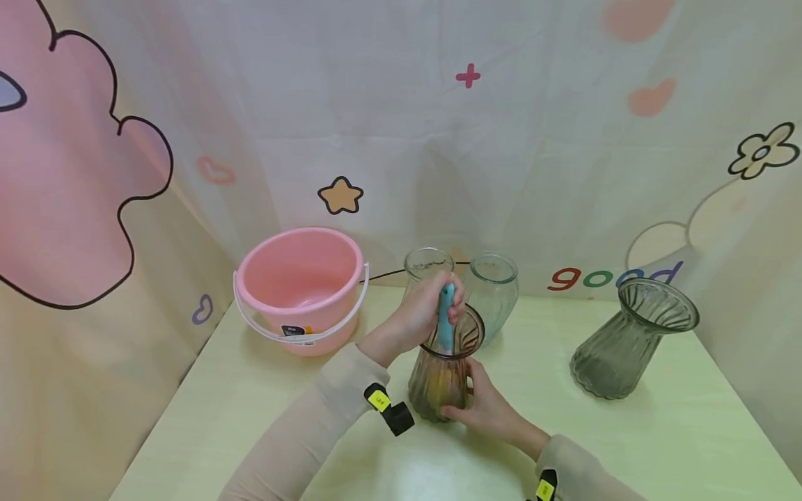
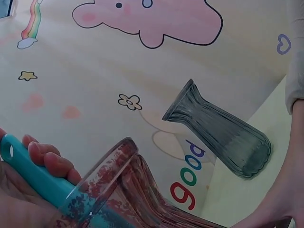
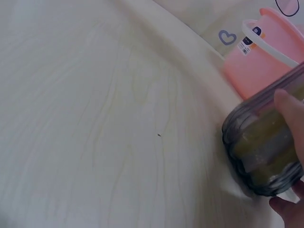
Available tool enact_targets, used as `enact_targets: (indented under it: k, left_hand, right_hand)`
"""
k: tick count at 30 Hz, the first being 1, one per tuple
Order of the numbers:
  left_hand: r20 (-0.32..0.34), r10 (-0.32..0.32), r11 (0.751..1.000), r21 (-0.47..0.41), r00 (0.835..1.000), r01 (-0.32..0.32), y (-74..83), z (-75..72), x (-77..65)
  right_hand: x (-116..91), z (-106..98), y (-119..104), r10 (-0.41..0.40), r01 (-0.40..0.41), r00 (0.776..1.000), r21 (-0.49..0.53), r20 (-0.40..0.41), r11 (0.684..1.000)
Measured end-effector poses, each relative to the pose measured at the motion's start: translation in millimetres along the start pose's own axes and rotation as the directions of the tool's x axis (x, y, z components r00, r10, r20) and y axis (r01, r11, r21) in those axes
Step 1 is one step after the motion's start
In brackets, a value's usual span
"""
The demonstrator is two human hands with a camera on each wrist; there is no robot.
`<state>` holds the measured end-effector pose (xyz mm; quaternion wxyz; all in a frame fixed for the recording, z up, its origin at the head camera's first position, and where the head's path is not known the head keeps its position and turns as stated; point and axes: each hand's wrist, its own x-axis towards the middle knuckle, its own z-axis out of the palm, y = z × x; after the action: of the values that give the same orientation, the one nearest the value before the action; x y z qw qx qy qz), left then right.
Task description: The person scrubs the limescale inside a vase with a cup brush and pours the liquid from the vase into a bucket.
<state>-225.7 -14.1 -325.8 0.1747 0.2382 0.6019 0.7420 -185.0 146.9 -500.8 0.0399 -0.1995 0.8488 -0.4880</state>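
My left hand (image 1: 426, 309) grips the teal handle (image 2: 40, 175) of a sponge brush. The handle goes down through the wide mouth of a ribbed, brownish-tinted glass vase (image 1: 429, 393), and a yellowish brush head (image 3: 268, 137) shows through the glass near its bottom. Low on the vase's side, my right hand (image 1: 489, 410) holds it with thumb and fingers spread around the body. The vase is on the table in the head view. Fingers and rim partly hide the brush.
A pink bucket (image 1: 301, 268) with a white handle stands at the back left. Two clear glass vases, one partly hidden (image 1: 426, 261) and one beside it (image 1: 498, 299), stand behind my hands. A grey-green ribbed vase (image 1: 617, 355) stands right on the pale table (image 1: 532, 355).
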Motion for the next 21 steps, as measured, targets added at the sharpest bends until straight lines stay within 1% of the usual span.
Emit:
enact_targets:
  k: [3,6,9,11,13,16,21]
  left_hand:
    - [-0.01,0.002,1.0,0.0,1.0,-0.002,-0.6,1.7,0.1]
    - [-0.012,0.002,1.0,0.023,1.0,-0.002,-1.8,2.6,0.1]
    - [-0.006,0.005,1.0,0.029,1.0,-0.005,-2.7,3.2,-0.4]
    - [0.001,0.008,1.0,0.028,1.0,-0.008,-1.7,3.9,-1.0]
    - [0.012,0.021,1.0,0.007,1.0,-0.021,2.0,4.9,-1.4]
    - [0.024,0.053,0.999,-0.003,0.998,-0.053,16.9,7.4,-2.2]
    - [0.019,0.146,0.989,-0.006,0.989,-0.146,57.4,12.9,-3.6]
  right_hand:
    - [2,-6,3,-0.029,0.026,0.997,0.038,0.072,0.999]
    - [7,-11,5,-0.055,0.045,0.991,0.076,0.125,0.996]
    - [10,-13,7,-0.049,0.036,0.988,0.092,0.148,0.995]
    - [10,-12,8,-0.037,0.023,0.989,0.093,0.145,0.995]
    - [10,-10,9,-0.025,0.013,0.991,0.095,0.133,0.995]
    - [9,-7,9,-0.012,0.002,0.994,0.09,0.112,0.996]
    - [7,-5,6,0.035,-0.04,0.997,0.062,0.075,0.997]
